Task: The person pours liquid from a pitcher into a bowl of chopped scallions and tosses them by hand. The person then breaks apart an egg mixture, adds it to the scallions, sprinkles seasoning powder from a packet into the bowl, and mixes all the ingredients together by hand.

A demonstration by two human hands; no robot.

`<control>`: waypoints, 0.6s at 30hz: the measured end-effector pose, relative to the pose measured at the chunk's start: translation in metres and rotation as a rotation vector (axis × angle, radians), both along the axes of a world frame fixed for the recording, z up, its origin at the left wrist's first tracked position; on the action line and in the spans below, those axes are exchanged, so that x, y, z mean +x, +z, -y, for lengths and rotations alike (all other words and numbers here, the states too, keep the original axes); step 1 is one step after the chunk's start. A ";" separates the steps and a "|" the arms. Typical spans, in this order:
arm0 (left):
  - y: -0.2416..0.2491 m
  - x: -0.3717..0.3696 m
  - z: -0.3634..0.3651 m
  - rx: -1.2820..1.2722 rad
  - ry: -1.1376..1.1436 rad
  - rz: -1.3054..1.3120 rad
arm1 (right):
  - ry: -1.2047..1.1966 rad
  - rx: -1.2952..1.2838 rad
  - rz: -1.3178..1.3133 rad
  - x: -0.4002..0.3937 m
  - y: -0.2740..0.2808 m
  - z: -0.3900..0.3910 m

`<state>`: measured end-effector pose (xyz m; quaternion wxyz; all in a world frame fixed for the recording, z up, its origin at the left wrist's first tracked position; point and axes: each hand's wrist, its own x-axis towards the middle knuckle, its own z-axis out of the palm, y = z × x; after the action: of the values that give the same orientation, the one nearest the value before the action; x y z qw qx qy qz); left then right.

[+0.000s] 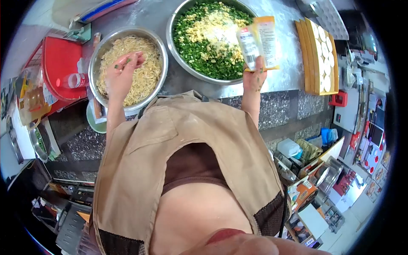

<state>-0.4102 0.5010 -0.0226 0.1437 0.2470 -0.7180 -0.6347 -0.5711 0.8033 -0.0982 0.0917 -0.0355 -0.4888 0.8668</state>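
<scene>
My right hand (255, 76) grips a printed seasoning packet (264, 42) with orange ends and a barcode, its thumb lying across the front. The packet is at the right rim of a big steel bowl (171, 38) of chopped greens (191, 57), topped with crumbled yellow egg (204, 29) and a patch of white powder (225, 32). My left hand (122, 74) is above a smaller steel bowl (164, 63) of pale, thin strands (144, 80). Its fingers are loosely bent and apart from the thumb, with green bits stuck to them and nothing else visible in them.
Wooden trays (312, 55) with round white dough pieces (326, 63) stand at the right of the steel table (284, 80). A red plastic basin (63, 51) and a pink-capped bottle (72, 80) are at the left. Below right are shelves crowded with boxes and containers.
</scene>
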 end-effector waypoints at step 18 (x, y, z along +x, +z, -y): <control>0.095 0.112 0.072 -0.775 0.588 -0.232 | 1.645 -0.068 0.435 0.127 0.079 0.274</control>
<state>-0.2979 0.4286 0.0721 0.4769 0.2952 -0.7802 -0.2770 -0.4437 0.5290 -0.0192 -0.6644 0.1622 -0.3395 0.6458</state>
